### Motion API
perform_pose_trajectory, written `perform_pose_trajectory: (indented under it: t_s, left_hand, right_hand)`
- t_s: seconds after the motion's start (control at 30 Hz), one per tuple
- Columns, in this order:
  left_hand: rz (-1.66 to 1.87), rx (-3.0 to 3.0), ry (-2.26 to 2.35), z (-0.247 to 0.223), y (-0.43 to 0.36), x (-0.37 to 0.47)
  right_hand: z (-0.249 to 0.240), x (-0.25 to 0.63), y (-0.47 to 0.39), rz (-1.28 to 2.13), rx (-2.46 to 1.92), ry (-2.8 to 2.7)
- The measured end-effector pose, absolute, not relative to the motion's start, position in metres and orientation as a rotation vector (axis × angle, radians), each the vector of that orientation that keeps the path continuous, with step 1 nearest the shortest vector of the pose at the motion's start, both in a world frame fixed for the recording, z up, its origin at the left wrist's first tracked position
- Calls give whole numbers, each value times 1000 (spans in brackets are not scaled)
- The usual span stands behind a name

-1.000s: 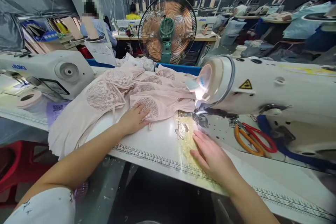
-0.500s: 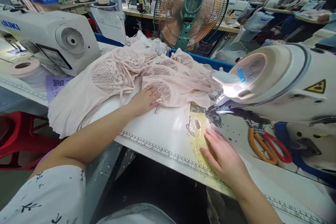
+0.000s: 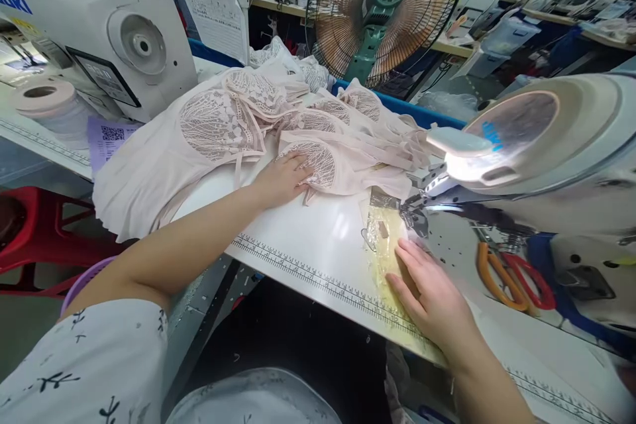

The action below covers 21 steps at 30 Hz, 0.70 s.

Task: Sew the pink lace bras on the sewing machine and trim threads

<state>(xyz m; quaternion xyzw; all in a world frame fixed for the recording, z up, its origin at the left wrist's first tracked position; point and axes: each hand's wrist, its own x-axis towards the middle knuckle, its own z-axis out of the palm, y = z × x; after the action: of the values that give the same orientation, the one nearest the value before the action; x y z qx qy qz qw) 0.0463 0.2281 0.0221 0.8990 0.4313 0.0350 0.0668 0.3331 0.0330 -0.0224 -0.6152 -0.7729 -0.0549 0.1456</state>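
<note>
My left hand (image 3: 284,179) lies with its fingers stretched over the lace cup of a pale pink garment (image 3: 318,169); some fingertips blend into the lace. My right hand (image 3: 433,288) rests on the sewing table (image 3: 308,238) beside a yellow taped strip (image 3: 390,258), fingers extended and thumb apart, nothing visible in it. Just beyond that hand is the presser foot and needle area (image 3: 415,205) of a lit sewing machine (image 3: 536,139). The garment's near edge reaches toward the foot. Another pale pink piece with lace cups (image 3: 213,126) is heaped to the left.
Scissors with orange and red handles (image 3: 501,281) lie under the machine arm. A second sewing machine (image 3: 109,40) and a thread cone (image 3: 44,106) are at left. A fan (image 3: 387,6) stands behind the garments. A red stool (image 3: 44,238) sits lower left.
The view has shifted, so the fan and machines appear displaced. Both hands keep nearly the same places on the garment and table.
</note>
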Motion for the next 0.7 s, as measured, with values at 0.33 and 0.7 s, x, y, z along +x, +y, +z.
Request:
perform_pose_trajectory:
  t_s: [0.33, 0.7]
  left_hand:
    - [130, 2703, 1284, 20, 225, 46]
    - [345, 2821, 1207, 31, 211, 34]
  right_hand:
    - [-22, 333, 33, -171, -1762, -2237]
    - [-21, 332, 33, -123, -1797, -2224]
